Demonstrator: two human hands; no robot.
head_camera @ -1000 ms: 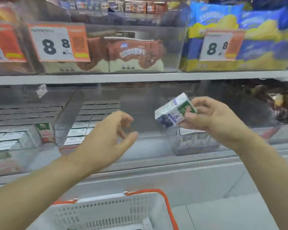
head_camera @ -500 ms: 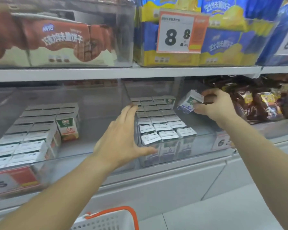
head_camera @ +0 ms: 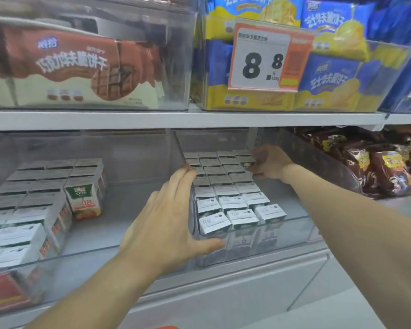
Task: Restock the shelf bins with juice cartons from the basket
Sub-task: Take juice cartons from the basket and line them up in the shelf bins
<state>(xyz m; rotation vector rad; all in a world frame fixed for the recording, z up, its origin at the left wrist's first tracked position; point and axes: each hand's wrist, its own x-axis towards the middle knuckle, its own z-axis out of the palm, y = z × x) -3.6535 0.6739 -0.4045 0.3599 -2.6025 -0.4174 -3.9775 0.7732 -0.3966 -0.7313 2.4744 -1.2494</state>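
Right grip pinches back-row carton.

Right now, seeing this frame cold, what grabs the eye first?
The two hands in the clear bin of small cartons at the centre of the lower shelf: the left hand lies flat against the bin's left side, and the right hand sets a carton at the back right. Above, a big 8.8 price tag hangs in front of blue and yellow snack packs.

White-topped juice cartons, brown-and-cream biscuit packs, blue-and-yellow packs, orange-edged price tag
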